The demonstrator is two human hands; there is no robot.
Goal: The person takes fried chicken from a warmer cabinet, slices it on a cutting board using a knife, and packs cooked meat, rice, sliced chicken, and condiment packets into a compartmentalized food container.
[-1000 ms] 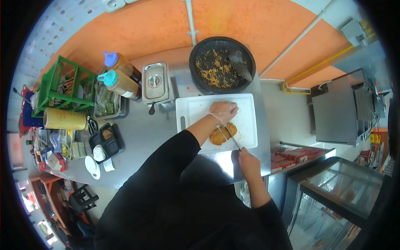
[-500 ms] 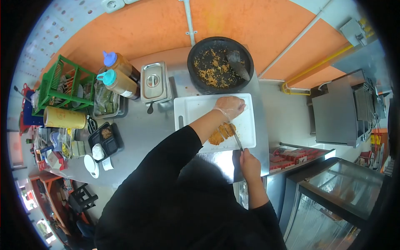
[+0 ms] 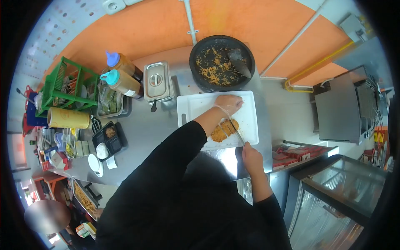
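A golden-brown breaded cutlet (image 3: 219,134), with cut lines across it, lies on a white tray-like cutting board (image 3: 196,102). My left hand (image 3: 228,104), in a clear plastic glove, is over the board just beyond the cutlet. Its fingers are curled, and their tips are hidden. My right hand (image 3: 252,159) grips the handle of a knife (image 3: 239,135) from the near side. The knife's blade lies across the right part of the cutlet.
Behind the board stands a black stone mortar (image 3: 200,79) with crumbs and a pestle (image 3: 238,62). Leftward are a lidded steel container (image 3: 156,81), sauce bottles (image 3: 125,83), a black compartment tray (image 3: 107,139) and a green rack (image 3: 71,89). Another person holds a food tray (image 3: 85,200) at lower left.
The knife has shifted slightly up and right along with my right hand. My left hand has moved a little up and left. A person with a tray of food has come into view at lower left.
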